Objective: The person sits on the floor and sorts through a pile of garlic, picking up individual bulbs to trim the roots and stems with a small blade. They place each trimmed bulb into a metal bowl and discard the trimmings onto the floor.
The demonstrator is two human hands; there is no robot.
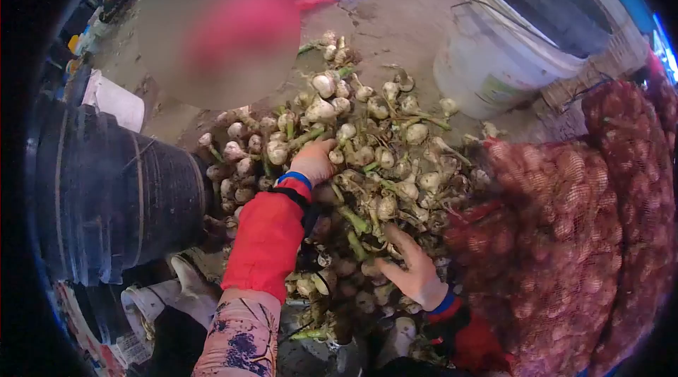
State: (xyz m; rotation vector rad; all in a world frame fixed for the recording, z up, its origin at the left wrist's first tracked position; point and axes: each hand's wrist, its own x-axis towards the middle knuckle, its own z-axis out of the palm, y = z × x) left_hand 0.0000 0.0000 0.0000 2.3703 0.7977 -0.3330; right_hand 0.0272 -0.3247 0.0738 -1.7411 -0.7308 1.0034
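Two hands in garlic heap (367, 144) on concrete floor. My left hand (314, 162) curled, gripping bulbs mid-pile; my right hand (413, 267) spread open on near edge, steadying stalks. Red mesh sacks (565, 236) touching heap's right side.

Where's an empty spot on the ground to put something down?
Bare floor lies beyond the garlic pile, beside the white bucket. It's crowded around both hands, left and right, between the black tub and red mesh sacks.
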